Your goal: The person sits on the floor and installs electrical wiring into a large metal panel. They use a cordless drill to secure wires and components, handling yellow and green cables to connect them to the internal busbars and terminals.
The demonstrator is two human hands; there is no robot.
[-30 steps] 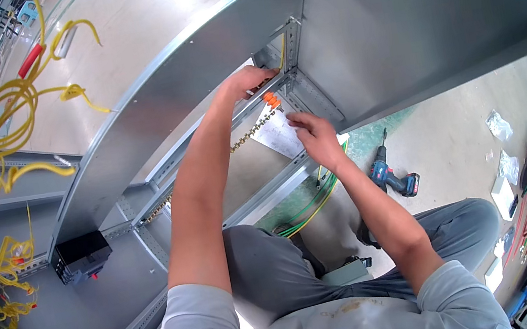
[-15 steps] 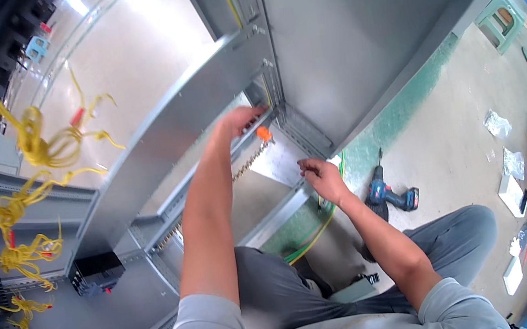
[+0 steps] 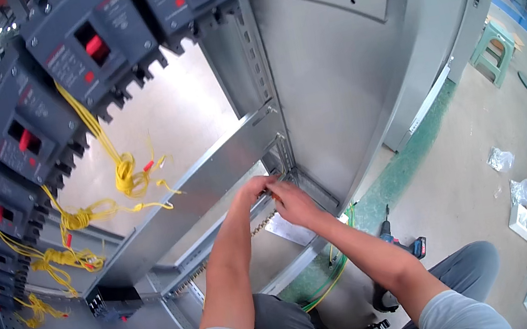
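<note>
My left hand (image 3: 256, 189) and my right hand (image 3: 295, 202) meet at the inner corner of a grey metal cabinet, by the end of a perforated rail. The fingers of both are bent together, and what they pinch is hidden. A small orange piece (image 3: 277, 198) shows between them, mostly covered by my right hand. Running off to the left below is a row of brass-coloured terminals (image 3: 261, 225). A white sheet of paper (image 3: 289, 231) lies under my right wrist. Above my hands a wide metal crossbar (image 3: 192, 176) spans the frame.
Dark circuit breakers (image 3: 94, 46) with red levers line the upper left, and bundled yellow wires (image 3: 129, 176) hang from them. A cordless drill (image 3: 399, 243) lies on the floor right of my arm. Green-yellow cables (image 3: 332, 285) pass near my knee. A green stool (image 3: 494, 53) stands far right.
My right hand has moved up and left from the lower rail to join my left hand. The view has shifted, bringing the breakers into sight. The orange piece is now mostly covered.
</note>
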